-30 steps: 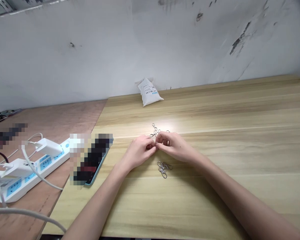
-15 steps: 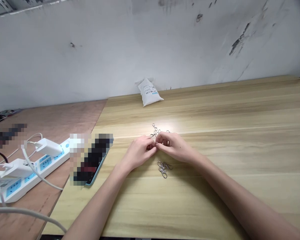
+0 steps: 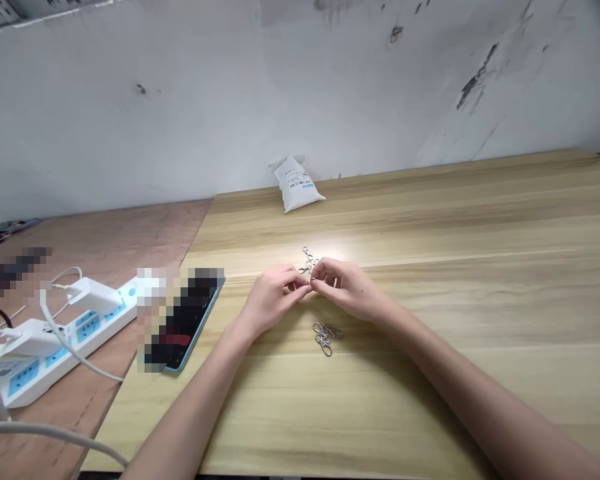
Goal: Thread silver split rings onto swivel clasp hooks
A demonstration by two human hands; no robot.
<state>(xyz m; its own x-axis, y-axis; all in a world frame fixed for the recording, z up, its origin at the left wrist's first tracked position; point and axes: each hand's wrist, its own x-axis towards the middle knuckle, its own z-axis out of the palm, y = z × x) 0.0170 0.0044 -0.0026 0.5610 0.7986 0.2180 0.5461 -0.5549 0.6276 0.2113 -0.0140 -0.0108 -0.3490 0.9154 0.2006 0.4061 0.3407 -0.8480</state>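
My left hand (image 3: 275, 293) is closed in a pinch, its fingertips meeting those of my right hand (image 3: 347, 287) above the wooden table. Thumb and forefinger of the right are pressed together as well. A small metallic glint shows between the fingertips, but the piece is too small and covered to make out. Just beyond the fingers lies a loose group of silver swivel clasps (image 3: 307, 253), partly hidden by my right hand. Nearer to me, below the hands, several more silver clasps (image 3: 324, 339) rest in a little pile.
A white plastic packet (image 3: 299, 187) with a printed label leans by the wall. Left of my hands lies a phone (image 3: 195, 327), partly blurred out. A white power strip (image 3: 75, 360) with plugged-in chargers and cables sits on the lower reddish board (image 3: 145, 230).
The fingers of my left hand have straightened somewhat, and that hand has drawn slightly left. My right hand now covers a clasp that showed behind it. Both clasp groups stay put.
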